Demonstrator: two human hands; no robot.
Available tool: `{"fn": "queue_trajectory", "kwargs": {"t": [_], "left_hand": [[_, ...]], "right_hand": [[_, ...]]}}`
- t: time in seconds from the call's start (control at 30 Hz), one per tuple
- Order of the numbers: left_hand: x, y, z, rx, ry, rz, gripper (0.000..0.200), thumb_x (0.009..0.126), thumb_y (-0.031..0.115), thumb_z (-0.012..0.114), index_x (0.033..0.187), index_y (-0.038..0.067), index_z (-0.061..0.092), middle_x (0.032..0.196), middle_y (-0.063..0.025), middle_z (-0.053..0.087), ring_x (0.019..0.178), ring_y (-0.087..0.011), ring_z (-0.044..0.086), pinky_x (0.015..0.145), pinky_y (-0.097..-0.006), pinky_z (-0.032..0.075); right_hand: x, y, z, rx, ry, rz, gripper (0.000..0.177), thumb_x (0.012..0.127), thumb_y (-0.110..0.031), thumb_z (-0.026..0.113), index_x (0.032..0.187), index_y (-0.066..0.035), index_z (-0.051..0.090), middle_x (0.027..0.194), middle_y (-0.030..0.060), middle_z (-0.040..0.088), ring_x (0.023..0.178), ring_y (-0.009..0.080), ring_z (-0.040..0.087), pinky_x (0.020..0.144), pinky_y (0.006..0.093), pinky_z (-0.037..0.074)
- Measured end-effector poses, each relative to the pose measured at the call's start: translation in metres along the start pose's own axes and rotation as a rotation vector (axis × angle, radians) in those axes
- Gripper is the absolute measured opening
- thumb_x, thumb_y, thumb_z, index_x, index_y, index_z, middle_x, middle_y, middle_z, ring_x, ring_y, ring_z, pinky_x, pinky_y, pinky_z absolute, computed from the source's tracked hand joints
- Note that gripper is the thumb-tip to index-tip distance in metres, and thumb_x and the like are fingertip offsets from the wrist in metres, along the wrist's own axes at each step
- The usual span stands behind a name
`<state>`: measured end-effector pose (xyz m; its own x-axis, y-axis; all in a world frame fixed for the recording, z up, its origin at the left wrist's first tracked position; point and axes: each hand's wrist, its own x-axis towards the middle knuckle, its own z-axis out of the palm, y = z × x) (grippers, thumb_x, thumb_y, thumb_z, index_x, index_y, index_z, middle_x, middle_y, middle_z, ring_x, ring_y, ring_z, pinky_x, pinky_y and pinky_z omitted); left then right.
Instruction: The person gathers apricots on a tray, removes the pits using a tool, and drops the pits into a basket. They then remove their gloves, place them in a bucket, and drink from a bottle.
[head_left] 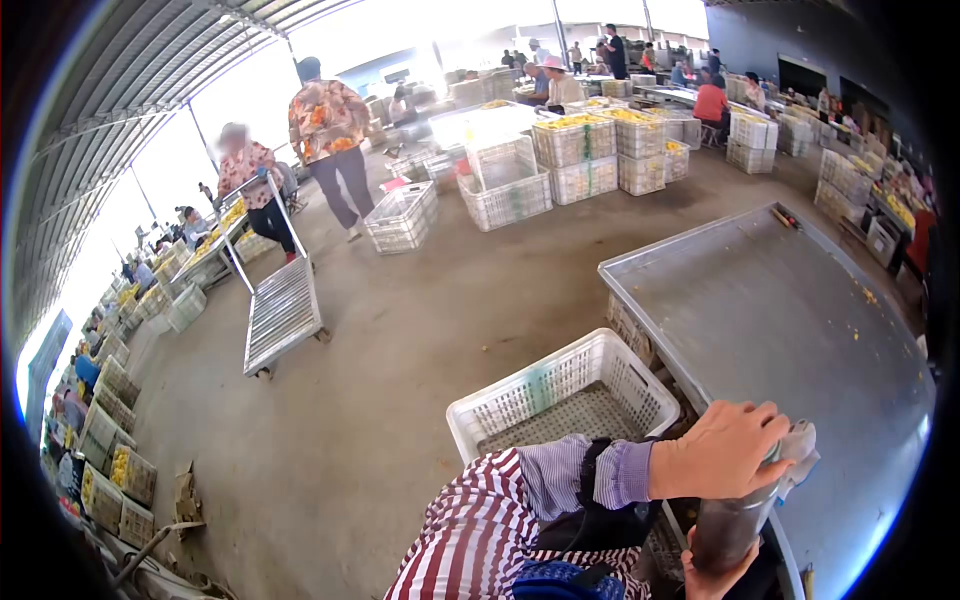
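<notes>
My left hand [722,450], at the end of a striped sleeve with a purple cuff, is closed over the top of a dark cylindrical bottle [728,530], where a pale cap or cloth [800,445] shows. Only part of my right hand [712,578] shows at the bottom edge, wrapped around the bottle's lower body. The bottle stands upright at the near edge of a grey metal table [790,310].
An empty white plastic crate [560,395] sits on the floor left of the table. Farther off, a person pushes a flat metal cart [283,312], another walks away, and stacked crates [580,155] of yellow produce stand on the concrete floor. Other workers sit at distant tables.
</notes>
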<state>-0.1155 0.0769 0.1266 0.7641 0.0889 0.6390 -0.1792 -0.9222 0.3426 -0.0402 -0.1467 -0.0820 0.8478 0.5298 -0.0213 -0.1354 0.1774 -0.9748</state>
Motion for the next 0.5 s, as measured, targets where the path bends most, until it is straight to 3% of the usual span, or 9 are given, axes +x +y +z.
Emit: {"fn": "queue_trajectory", "kwargs": {"t": [0.07,0.17,0.37,0.47,0.5], "left_hand": [[0.002,-0.001,-0.004,0.04,-0.06,-0.072,0.041,0.092,0.042,0.057,0.101,0.002,0.054,0.09,-0.0144,0.06,0.081,-0.033,0.064,0.061,-0.043,0.048],[0.006,-0.006,0.003,0.012,-0.104,-0.064,0.04,0.091,0.041,0.06,0.102,0.002,0.054,0.093,-0.0133,0.06,0.082,-0.0321,0.064,0.061,-0.0422,0.048],[0.007,-0.011,-0.007,-0.164,-0.132,0.355,0.048,0.082,0.04,0.068,0.11,0.003,0.054,0.104,-0.0114,0.055,0.09,-0.0281,0.06,0.062,-0.0402,0.048],[0.009,-0.015,-0.011,-0.24,-0.134,0.379,0.052,0.08,0.041,0.069,0.112,0.003,0.054,0.104,-0.0117,0.054,0.092,-0.0273,0.059,0.061,-0.0396,0.048],[0.008,-0.013,-0.015,-0.184,-0.214,0.344,0.051,0.08,0.041,0.069,0.111,0.003,0.054,0.104,-0.0119,0.054,0.093,-0.0276,0.06,0.06,-0.0399,0.048]], "right_hand": [[-0.001,0.001,-0.003,0.019,0.018,0.008,0.092,0.07,-0.024,0.08,0.145,-0.018,0.027,0.14,0.0153,0.041,0.119,0.0363,0.05,0.089,0.0511,0.05],[-0.005,0.002,-0.008,0.048,0.044,0.01,0.096,0.068,-0.02,0.083,0.145,-0.018,0.025,0.141,0.0163,0.039,0.12,0.0371,0.049,0.091,0.0517,0.049],[-0.013,0.003,-0.014,0.117,0.101,-0.007,0.106,0.065,-0.013,0.088,0.147,-0.018,0.022,0.143,0.0183,0.036,0.121,0.0388,0.047,0.096,0.0529,0.047],[-0.018,0.003,-0.011,0.296,0.095,0.032,0.111,0.063,-0.009,0.091,0.147,-0.018,0.02,0.144,0.0192,0.035,0.122,0.0396,0.046,0.098,0.0535,0.046],[-0.017,0.001,-0.013,0.403,0.072,0.114,0.117,0.064,-0.007,0.09,0.149,-0.017,0.011,0.148,0.0203,0.028,0.124,0.0427,0.043,0.1,0.0549,0.044]]}}
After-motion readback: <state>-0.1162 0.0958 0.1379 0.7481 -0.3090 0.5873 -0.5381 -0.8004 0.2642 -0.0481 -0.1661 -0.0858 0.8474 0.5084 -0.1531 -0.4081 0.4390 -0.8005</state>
